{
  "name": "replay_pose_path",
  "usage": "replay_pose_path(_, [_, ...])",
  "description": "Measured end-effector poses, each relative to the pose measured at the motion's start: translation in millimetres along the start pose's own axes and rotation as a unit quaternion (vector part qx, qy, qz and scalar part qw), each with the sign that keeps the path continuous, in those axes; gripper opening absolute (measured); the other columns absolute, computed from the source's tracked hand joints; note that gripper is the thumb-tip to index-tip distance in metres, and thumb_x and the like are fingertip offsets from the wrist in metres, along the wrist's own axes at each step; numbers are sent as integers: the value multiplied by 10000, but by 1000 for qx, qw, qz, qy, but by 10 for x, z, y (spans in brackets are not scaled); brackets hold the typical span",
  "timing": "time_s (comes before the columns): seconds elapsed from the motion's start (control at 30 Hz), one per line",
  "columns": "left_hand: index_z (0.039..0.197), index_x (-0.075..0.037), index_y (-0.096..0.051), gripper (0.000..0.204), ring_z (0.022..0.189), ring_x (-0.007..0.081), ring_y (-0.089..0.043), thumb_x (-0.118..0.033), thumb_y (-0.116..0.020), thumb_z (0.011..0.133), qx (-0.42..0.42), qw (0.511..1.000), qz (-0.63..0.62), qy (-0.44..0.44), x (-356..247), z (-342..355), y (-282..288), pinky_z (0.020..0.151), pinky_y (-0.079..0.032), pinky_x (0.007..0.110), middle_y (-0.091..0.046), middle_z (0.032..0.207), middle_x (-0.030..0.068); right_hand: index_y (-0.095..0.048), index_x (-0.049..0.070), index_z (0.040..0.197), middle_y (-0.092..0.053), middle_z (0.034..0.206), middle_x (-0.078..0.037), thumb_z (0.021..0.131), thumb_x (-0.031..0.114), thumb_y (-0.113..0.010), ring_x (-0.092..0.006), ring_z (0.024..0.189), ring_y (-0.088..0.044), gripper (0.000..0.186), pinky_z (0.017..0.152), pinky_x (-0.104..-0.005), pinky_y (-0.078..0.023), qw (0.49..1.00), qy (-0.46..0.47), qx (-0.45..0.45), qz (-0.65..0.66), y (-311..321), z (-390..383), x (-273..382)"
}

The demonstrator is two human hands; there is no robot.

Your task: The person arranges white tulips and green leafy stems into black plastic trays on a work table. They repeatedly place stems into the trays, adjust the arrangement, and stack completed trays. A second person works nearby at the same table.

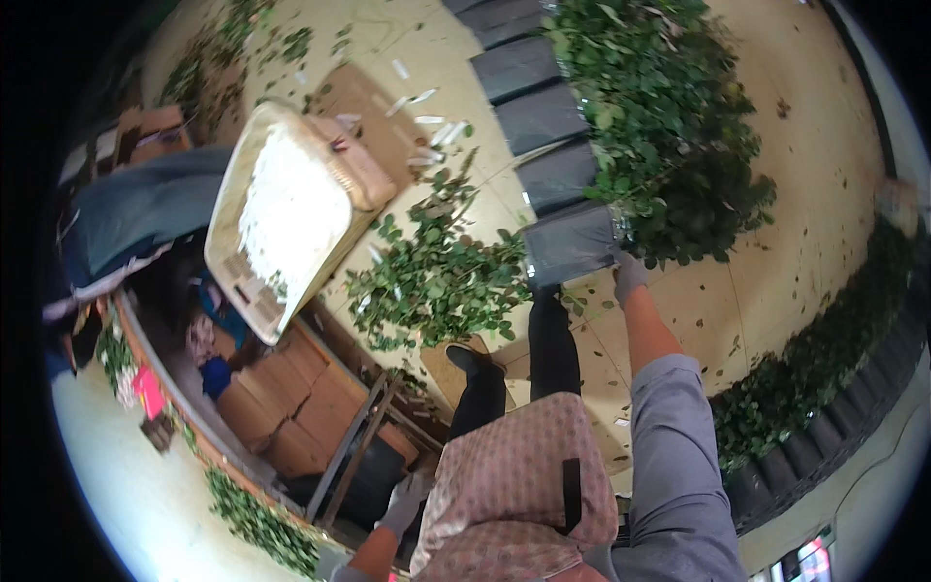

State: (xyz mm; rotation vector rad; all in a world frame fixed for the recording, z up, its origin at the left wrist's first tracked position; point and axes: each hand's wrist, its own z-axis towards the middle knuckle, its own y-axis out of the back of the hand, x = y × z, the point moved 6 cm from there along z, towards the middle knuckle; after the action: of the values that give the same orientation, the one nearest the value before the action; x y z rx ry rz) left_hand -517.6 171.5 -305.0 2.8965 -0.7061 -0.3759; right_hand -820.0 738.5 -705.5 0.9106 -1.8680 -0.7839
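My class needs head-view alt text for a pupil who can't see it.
A person's right hand touches the nearest dark-wrapped bundle in a row of leafy bundles on a tiled floor; the left hand is beside a patterned apron. Leftward are loose leafy stems and a cream tub of white material.

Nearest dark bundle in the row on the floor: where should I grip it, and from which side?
Probably by the flat dark end of the bundle, from the near side: that edge faces the person, the next bundle crowds the far side, and loose leaves spread off the right. The right hand is at its near right corner.
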Motion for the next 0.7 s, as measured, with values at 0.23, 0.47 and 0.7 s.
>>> replay_pose_path(0.23, [1443, 30, -509, 590, 1132, 206, -666, -430, -518, 1075, -20, 953, -299, 35, -200, -184, -323, 994, -518, 352, -694, 1241, 147, -513, 127, 929, -461, 683, -23, 861, 138, -558, -142, 583, -470, 83, 514, -328, -377, 840, -375, 88, 383, 307, -1694, 10])
replay_pose_path(0.47, [1452, 26, -507, 609, 1209, 223, -612, -445, -535, 1068, -20, 930, -366, -29, 195, -247, -204, 1010, -491, 345, -659, 1293, 168, -549, -4, 1366, -699, 1004, -154, 839, 113, -643, -259, 768, -671, 548, 685, -379, -542, 872, -372, 211, 236, 484, -3363, 434])
replay_pose_path(0.7, [1370, 39, -587, 543, 1126, 207, -655, -412, -526, 1075, -93, 931, -334, -115, 1257, -357, -116, 1009, -484, 327, -715, 1207, 160, -714, -25, 1192, -726, 1175, -246, 862, 359, -663, -358, 1115, -696, 509, 959, -421, -526, 950, -217, 224, 6, 698, -4172, 502])
